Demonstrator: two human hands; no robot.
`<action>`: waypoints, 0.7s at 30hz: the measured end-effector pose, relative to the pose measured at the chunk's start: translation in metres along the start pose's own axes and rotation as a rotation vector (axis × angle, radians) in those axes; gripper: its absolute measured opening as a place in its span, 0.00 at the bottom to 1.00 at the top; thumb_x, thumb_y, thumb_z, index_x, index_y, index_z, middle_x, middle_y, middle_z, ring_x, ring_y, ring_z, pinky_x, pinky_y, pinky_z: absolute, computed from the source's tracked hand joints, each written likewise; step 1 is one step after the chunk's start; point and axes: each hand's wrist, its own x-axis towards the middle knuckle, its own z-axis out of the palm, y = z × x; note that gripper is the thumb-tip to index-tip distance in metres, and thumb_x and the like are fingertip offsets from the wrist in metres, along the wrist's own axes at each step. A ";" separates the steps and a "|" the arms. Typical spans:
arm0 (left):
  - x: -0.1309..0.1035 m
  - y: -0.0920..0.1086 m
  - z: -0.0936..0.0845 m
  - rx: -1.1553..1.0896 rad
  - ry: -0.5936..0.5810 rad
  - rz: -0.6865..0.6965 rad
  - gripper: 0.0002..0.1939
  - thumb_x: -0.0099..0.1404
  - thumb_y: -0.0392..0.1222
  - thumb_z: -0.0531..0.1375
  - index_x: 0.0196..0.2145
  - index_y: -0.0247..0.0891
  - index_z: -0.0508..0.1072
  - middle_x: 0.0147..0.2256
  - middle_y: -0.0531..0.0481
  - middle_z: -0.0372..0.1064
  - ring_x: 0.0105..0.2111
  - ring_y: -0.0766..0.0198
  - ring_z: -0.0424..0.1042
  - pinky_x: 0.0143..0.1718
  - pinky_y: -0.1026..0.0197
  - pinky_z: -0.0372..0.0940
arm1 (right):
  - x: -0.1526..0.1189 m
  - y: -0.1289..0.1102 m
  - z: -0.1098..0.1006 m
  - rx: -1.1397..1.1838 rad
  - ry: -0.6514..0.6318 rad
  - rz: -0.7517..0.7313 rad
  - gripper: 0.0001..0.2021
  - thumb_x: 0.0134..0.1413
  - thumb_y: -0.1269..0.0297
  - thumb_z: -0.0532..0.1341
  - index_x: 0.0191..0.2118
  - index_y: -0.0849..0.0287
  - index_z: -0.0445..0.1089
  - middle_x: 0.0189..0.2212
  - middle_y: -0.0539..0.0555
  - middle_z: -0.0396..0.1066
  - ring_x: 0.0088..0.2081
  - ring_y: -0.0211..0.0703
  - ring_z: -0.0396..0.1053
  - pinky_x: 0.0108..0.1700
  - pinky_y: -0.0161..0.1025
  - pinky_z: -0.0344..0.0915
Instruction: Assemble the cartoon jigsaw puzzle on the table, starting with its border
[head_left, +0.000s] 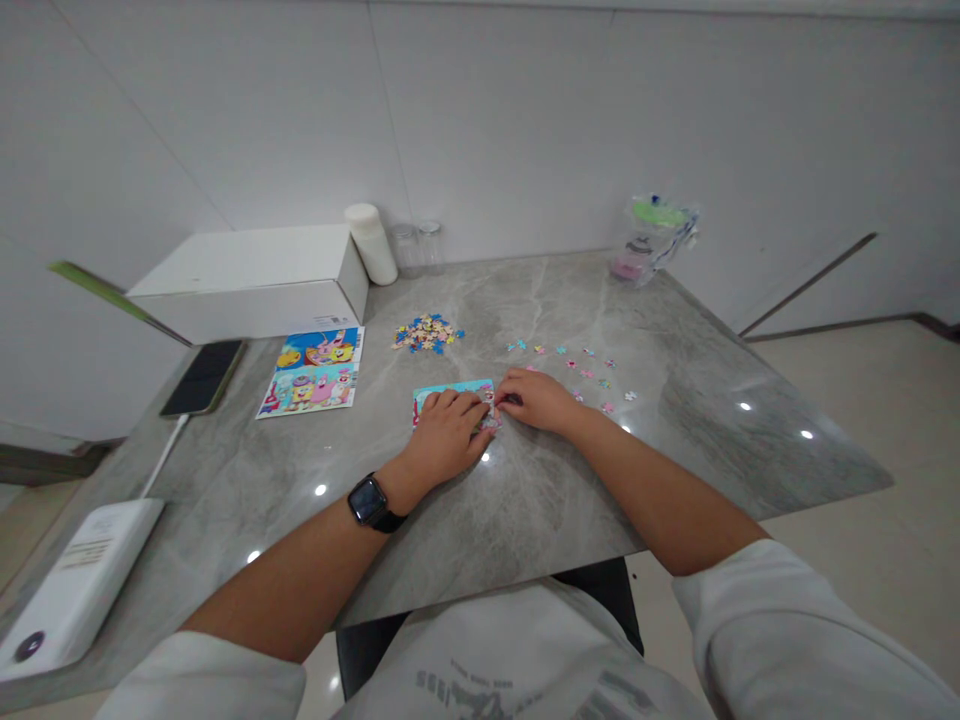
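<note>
A partly assembled jigsaw puzzle point(459, 386) lies on the grey marbled table, its lower part covered by my hands. My left hand point(450, 430) rests flat on it with the fingers stretched out. At the puzzle's right edge, my right hand point(529, 398) has thumb and fingers pinched together on what looks like a puzzle piece point(496, 410), mostly hidden. Several loose puzzle pieces point(586, 374) are scattered to the right of that hand. Farther back sits a heap of puzzle pieces point(429, 334). A printed picture sheet point(313, 372) with cartoon characters lies to the left.
At the back left stand a white box point(255, 280), a white bottle point(373, 245) and two clear glasses point(430, 248). A plastic bag point(651, 242) is at the back right. On the left, a phone point(204, 377) is cabled to a white power bank point(82, 580).
</note>
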 end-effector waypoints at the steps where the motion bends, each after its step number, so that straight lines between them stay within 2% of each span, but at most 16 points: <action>1: 0.000 0.000 0.000 0.000 0.000 0.000 0.16 0.76 0.51 0.60 0.56 0.43 0.77 0.54 0.42 0.75 0.53 0.45 0.68 0.54 0.41 0.60 | 0.000 0.000 0.000 0.002 -0.001 0.000 0.06 0.62 0.70 0.68 0.41 0.54 0.83 0.40 0.53 0.75 0.40 0.43 0.70 0.44 0.38 0.62; 21: 0.000 -0.006 0.002 -0.031 -0.002 0.021 0.16 0.75 0.52 0.60 0.55 0.43 0.77 0.54 0.41 0.74 0.55 0.46 0.69 0.57 0.41 0.62 | 0.001 0.003 0.001 0.003 -0.006 -0.033 0.06 0.62 0.71 0.68 0.41 0.55 0.83 0.39 0.54 0.75 0.41 0.44 0.72 0.45 0.38 0.63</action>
